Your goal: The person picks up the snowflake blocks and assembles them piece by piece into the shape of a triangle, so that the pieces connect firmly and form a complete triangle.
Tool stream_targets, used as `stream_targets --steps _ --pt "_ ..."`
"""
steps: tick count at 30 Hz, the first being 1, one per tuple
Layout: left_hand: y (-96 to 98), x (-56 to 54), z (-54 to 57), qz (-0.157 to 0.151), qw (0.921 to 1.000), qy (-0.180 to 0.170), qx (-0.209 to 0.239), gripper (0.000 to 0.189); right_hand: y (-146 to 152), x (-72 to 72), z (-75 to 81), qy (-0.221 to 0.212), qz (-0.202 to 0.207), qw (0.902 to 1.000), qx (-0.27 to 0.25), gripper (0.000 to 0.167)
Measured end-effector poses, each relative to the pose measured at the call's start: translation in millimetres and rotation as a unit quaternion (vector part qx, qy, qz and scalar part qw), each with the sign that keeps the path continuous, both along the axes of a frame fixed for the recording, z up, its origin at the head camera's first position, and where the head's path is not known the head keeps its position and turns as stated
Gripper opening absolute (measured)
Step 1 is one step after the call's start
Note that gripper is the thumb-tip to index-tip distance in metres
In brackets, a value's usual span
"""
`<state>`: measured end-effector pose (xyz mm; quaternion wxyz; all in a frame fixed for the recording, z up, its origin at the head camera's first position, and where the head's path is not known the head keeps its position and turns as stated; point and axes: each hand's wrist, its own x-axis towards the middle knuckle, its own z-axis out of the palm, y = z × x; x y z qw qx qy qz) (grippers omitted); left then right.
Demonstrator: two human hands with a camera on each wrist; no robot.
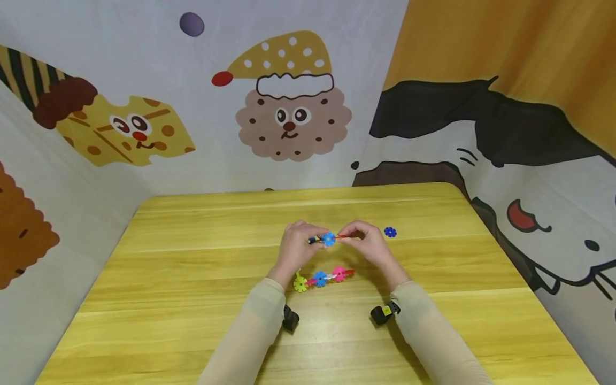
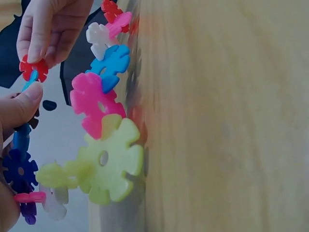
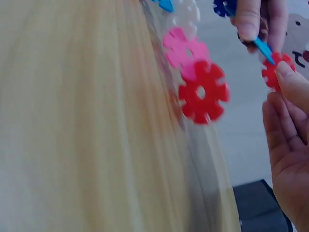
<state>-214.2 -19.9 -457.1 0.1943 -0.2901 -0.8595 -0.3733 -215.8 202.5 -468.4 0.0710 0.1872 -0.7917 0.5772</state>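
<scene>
My left hand (image 1: 299, 243) holds a short chain of plastic snowflake discs, with its thumb at a light blue disc (image 1: 329, 239). A dark blue disc (image 2: 20, 171) hangs lower on that chain. Between thumb and fingers, my right hand (image 1: 368, 243) pinches a red disc (image 3: 271, 72), whose edge meets the light blue one; how deep the slots sit is hidden. Below the hands, another chain lies on the table, running from a yellow-green disc (image 1: 300, 284) through a blue disc (image 1: 320, 278) and a pink disc (image 1: 339, 274) to a red disc (image 3: 203, 92) at its right end.
A loose dark blue disc (image 1: 390, 232) lies on the wooden table (image 1: 192, 278), right of my right hand. Behind the table hangs a cartoon-printed cloth (image 1: 192, 176). Both wrists carry small black cameras, one of them the right wrist camera (image 1: 382, 314).
</scene>
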Motion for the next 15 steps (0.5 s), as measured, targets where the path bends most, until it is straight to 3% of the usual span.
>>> stream_targets --steps 6,15 --pt "-1.9 0.5 2.6 0.013 0.9991 -0.040 -0.003 0.031 27.1 -2.2 1.0 -0.002 -0.031 0.9985 0.044 0.019" --pt "-4.3 0.6 4.0 0.017 0.9983 -0.055 -0.002 0.031 70.7 -1.9 -0.4 -0.024 -0.077 0.9929 0.088 0.028"
